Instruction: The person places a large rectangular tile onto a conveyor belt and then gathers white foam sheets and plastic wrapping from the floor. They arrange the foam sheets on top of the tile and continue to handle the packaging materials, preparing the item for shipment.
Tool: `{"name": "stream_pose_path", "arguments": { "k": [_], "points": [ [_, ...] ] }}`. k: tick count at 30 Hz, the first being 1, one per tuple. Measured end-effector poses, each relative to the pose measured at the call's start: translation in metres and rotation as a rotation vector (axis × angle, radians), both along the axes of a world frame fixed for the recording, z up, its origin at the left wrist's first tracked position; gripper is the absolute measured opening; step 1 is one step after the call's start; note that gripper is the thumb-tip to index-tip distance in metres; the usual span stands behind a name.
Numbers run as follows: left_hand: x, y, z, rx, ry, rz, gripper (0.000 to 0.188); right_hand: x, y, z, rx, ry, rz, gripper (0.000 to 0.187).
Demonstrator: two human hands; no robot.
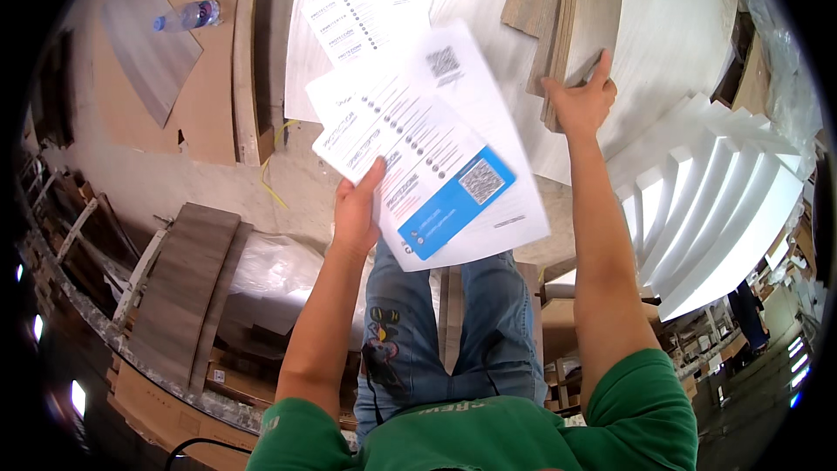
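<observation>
My left hand (356,209) holds a fan of several white printed paper sheets (418,139), one with a blue band at its lower edge, thumb on top of the stack. The sheets hang in the air over a large white panel (671,26). My right hand (580,100) is stretched forward and grips the near edge of a stack of wood-grain boards (571,9) that lie on the white panel.
A plastic water bottle (187,16) lies on brown board at the upper left. A grey wood-grain plank (179,283) leans at the lower left. White foam corner blocks (715,201) are stacked at the right. Plastic wrap (275,266) lies near my legs.
</observation>
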State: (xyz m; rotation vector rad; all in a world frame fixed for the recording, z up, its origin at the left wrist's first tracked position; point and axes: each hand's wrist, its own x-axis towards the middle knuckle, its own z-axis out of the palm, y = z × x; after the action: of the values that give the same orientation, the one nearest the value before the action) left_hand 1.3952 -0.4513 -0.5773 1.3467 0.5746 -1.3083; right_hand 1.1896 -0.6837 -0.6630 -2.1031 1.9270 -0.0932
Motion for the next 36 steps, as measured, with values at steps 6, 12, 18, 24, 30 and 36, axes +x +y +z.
{"name": "stream_pose_path", "arguments": {
  "k": [6, 12, 18, 24, 30, 36],
  "points": [
    [-0.07, -0.149, 0.013, -0.504, 0.329, 0.065, 0.038, -0.021, 0.01, 0.069, 0.147, -0.098, -0.247, 0.073],
    [-0.148, -0.252, 0.035, -0.452, 0.181, -0.264, 0.032, -0.106, 0.079, 0.135, 0.039, -0.018, 0.024, 0.08],
    [-0.169, -0.238, 0.044, -0.272, 0.019, -0.341, 0.032, -0.149, 0.134, 0.236, 0.079, -0.081, -0.037, 0.078],
    [-0.21, -0.169, 0.098, -0.155, -0.036, -0.452, 0.028, -0.192, 0.221, 0.311, 0.217, -0.118, -0.13, 0.078],
    [-0.229, -0.078, 0.172, -0.121, 0.001, -0.481, 0.025, -0.206, 0.312, 0.395, 0.259, -0.093, -0.159, 0.079],
    [-0.241, -0.037, 0.273, -0.284, -0.346, -0.672, 0.026, -0.195, 0.383, 0.461, 0.063, -0.213, -0.229, 0.076]
  ]
}}
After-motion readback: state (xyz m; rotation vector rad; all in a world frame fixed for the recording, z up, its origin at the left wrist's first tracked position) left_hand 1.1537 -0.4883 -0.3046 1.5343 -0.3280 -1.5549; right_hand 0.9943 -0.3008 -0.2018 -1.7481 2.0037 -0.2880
